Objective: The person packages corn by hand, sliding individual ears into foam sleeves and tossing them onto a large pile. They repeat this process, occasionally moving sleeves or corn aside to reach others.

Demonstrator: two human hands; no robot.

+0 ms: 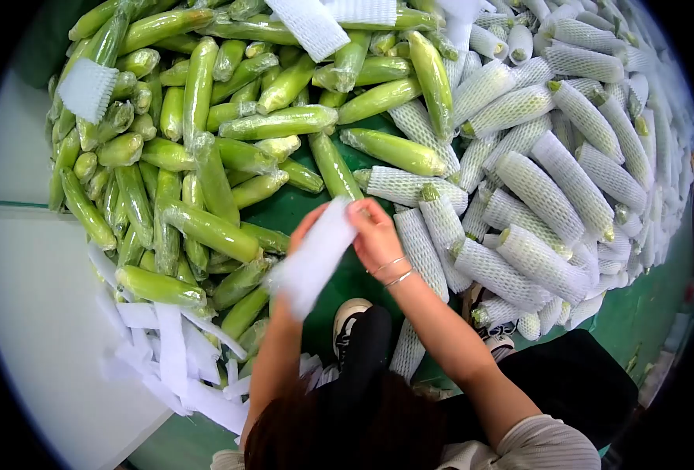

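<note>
A white foam net sleeve (316, 254) is stretched slantwise between my hands, its lower end smeared by motion. My right hand (376, 235), with thin bracelets at the wrist, pinches the sleeve's upper edge between thumb and fingers. On the other side, my left hand (298, 229) is closed round the sleeve, which hides most of its fingers. A green corn cob in clear film (334, 166) lies just beyond, its near end overlapping the sleeve top and my right fingertips in this view.
Film-wrapped green corn cobs (206, 227) are heaped on the left. Foam-sleeved cobs (547, 196) fill the right. Loose flat sleeves (173, 352) lie at lower left, and more (309, 27) rest atop the green heap. My shoe (348, 325) shows below on the green surface (316, 290).
</note>
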